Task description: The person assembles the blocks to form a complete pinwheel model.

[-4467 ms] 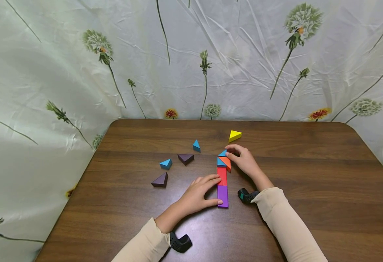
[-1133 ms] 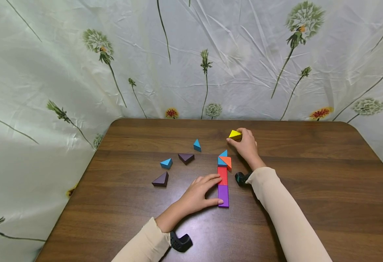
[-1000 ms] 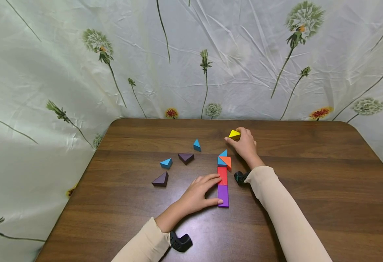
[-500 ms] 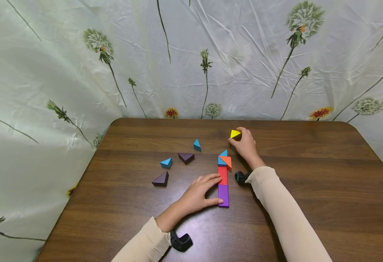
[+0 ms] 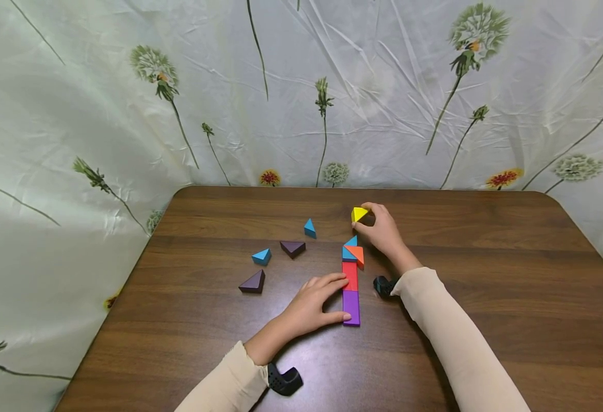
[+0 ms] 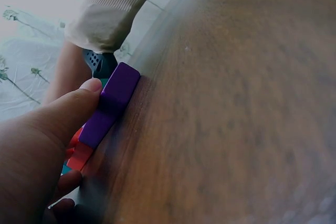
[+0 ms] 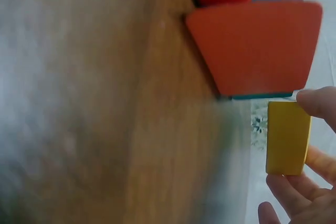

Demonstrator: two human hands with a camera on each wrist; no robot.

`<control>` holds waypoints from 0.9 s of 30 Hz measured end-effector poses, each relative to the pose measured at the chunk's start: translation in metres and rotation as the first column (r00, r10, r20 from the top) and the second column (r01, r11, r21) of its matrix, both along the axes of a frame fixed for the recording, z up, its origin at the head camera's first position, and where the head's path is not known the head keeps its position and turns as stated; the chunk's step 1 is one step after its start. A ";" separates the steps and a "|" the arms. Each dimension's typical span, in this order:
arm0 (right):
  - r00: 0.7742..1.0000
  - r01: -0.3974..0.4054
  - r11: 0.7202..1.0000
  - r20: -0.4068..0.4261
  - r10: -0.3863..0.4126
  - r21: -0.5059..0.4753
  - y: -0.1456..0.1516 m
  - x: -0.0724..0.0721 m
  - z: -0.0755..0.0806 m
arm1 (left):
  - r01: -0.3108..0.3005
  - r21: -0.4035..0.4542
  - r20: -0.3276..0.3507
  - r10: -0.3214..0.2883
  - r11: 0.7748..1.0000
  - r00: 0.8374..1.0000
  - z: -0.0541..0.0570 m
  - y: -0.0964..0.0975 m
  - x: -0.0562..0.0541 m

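Note:
My right hand [image 5: 382,233] pinches a yellow triangular block [image 5: 359,214] between thumb and fingertips, just beyond the far end of a row of blocks. That row runs away from me: a purple block [image 5: 351,310], a red block [image 5: 350,273], then a blue triangle [image 5: 348,256] beside an orange triangle [image 5: 357,255], with another blue triangle [image 5: 352,241] at the tip. My left hand [image 5: 306,304] rests along the row's left side, thumb at the purple block and fingertips on the red one. In the right wrist view the yellow block [image 7: 287,137] shows its rectangular side.
Left of the row lie two loose blue triangular blocks [image 5: 309,229] and two dark purple triangular blocks [image 5: 293,249]. Everything sits on a brown wooden table [image 5: 487,240], backed by a floral curtain [image 5: 260,91]. Both wrists wear black camera mounts [image 5: 286,382].
My right hand has gone from the row's tip to the yellow block, then turned it and brought it left and slightly nearer the row. The left hand stays in place.

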State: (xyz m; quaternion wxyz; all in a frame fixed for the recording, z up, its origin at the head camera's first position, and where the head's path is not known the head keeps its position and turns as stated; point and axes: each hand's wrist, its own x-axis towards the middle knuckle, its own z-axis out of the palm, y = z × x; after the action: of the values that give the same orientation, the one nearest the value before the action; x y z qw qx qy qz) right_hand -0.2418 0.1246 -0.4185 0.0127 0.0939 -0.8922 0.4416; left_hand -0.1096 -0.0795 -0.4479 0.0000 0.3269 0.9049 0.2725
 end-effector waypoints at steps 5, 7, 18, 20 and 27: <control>0.998 -0.057 0.998 0.020 0.057 0.009 -0.005 0.003 0.000 | 0.001 -0.001 0.005 -0.001 1.000 1.000 -0.001 0.000 0.000; 0.997 -0.078 0.997 0.030 0.077 0.011 -0.007 0.004 0.000 | 0.004 0.000 0.005 -0.004 1.000 1.000 -0.001 0.000 0.000; 0.990 -0.119 0.993 0.076 0.117 0.023 -0.011 0.001 -0.005 | 0.006 -0.005 0.007 -0.006 1.000 1.000 0.000 0.000 0.000; 0.990 -0.118 0.993 0.074 0.116 0.019 -0.011 0.000 -0.005 | 0.004 -0.006 0.008 -0.004 1.000 1.000 0.000 0.000 0.000; 0.990 -0.104 0.992 0.084 0.110 -0.071 -0.011 0.002 -0.004 | 0.000 -0.006 0.023 0.000 1.000 1.000 0.000 0.001 0.000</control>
State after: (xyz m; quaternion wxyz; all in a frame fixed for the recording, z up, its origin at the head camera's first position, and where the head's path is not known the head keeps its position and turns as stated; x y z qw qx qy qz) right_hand -0.2401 0.1135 -0.4225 -0.0470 0.1218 -0.8703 0.4748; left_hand -0.1100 -0.0785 -0.4481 0.0114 0.3239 0.9056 0.2736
